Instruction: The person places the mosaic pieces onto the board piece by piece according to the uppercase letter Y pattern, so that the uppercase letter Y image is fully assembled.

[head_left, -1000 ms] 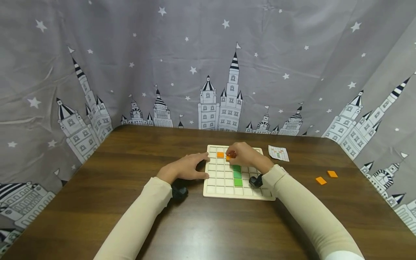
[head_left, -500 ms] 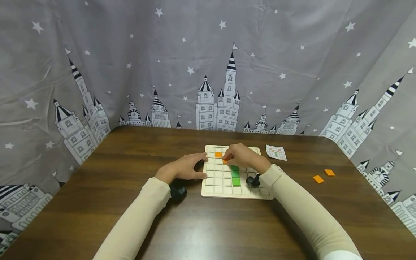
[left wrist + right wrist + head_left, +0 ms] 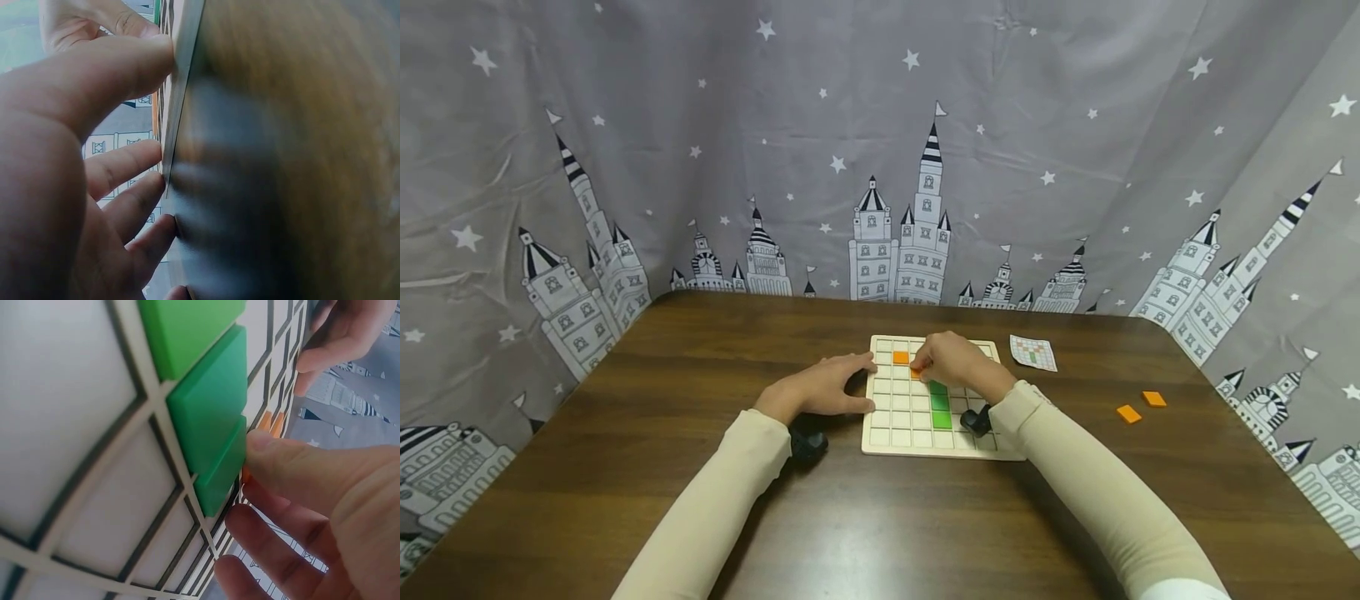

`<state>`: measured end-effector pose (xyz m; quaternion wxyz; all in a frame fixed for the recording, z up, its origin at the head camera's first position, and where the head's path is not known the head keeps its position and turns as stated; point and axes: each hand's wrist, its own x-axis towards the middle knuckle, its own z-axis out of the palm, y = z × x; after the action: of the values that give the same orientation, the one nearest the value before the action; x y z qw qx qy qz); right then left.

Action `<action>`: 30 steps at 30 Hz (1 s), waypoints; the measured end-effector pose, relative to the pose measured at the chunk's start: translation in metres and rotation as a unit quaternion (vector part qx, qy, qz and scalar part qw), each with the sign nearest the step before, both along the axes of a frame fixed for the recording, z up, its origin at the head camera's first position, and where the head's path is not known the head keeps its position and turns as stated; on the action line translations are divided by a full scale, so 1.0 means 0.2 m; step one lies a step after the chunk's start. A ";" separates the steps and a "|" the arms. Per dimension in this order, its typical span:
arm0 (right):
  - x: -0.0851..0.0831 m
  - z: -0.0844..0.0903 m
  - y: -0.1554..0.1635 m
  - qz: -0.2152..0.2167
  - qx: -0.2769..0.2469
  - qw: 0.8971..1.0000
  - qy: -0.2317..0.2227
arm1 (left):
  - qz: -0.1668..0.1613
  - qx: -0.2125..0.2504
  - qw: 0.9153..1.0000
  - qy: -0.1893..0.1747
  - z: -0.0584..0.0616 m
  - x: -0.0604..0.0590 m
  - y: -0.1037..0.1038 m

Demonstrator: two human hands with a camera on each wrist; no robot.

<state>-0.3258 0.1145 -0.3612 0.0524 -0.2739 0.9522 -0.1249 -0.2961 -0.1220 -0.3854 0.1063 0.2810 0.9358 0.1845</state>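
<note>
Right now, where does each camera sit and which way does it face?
Head: on the head, facing forward and down at the grid board; left hand, right hand, both sleeves show.
Left wrist: on that wrist, facing the board's edge; left hand close, right hand behind.
Right wrist: on that wrist, facing across the board's green tiles; right hand close, left hand beyond.
Head and right wrist share the green tiles.

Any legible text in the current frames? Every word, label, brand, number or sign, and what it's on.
None readable.
Card: coloured grid print; any writing on it is too small to read.
Curtain: castle and star drawings, no legible lettering.
Grid board, green tiles, loose orange tiles: no lettering visible.
</note>
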 end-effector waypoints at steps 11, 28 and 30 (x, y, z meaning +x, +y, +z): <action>0.03 -0.02 0.10 0.009 -0.010 1.000 0.010 | -0.009 0.001 1.000 -0.013 -0.02 0.00 0.04; 0.26 0.04 0.78 -0.150 0.049 0.985 0.076 | 0.003 -0.005 1.000 -0.005 0.00 -0.01 0.00; 0.31 0.04 0.87 -0.161 0.052 0.982 0.080 | 0.003 -0.007 1.000 -0.006 0.00 -0.01 0.00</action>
<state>-0.2640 0.2890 -0.3530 -0.0306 -0.1234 0.9901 -0.0593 -0.2981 -0.1229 -0.3863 0.1129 0.2763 0.9373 0.1797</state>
